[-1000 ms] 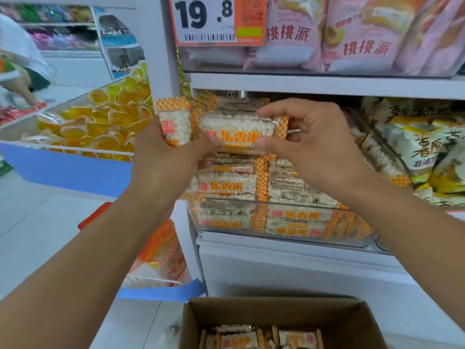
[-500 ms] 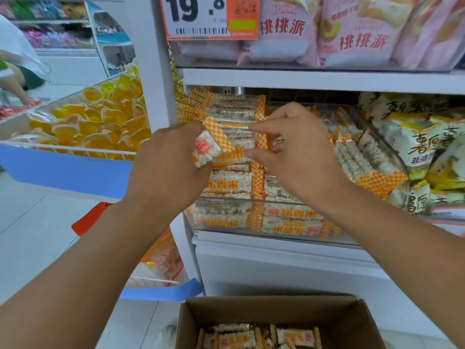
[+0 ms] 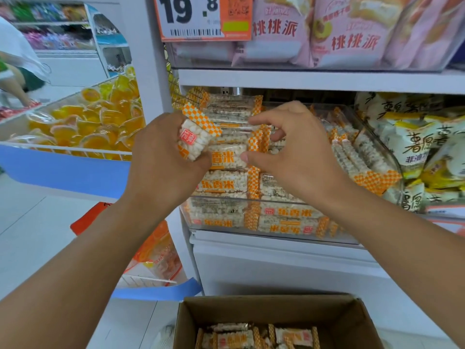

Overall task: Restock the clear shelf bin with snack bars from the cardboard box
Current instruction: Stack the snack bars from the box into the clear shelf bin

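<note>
The clear shelf bin (image 3: 281, 235) on the white shelf holds several stacked puffed-rice snack bars (image 3: 219, 185) in orange-checkered wrappers. My left hand (image 3: 163, 167) grips one snack bar (image 3: 193, 137) upright at the bin's left front. Over the top of the stack my right hand (image 3: 294, 157) hovers with thumb and fingers curved around a bar's checkered end (image 3: 259, 141); whether it pinches it I cannot tell. Below, the open cardboard box (image 3: 352, 323) contains several more bars (image 3: 236, 338).
Yellow-and-white snack bags (image 3: 417, 147) fill the bin to the right. Pink bags (image 3: 352, 31) and a price tag (image 3: 201, 16) sit on the shelf above. A tub of orange jelly cups (image 3: 85, 122) stands left. A person bends at far left (image 3: 15, 71).
The bar both hands held across the bin has gone onto the stack. My left hand keeps one bar and has lowered; my right hand has moved down over the pile.
</note>
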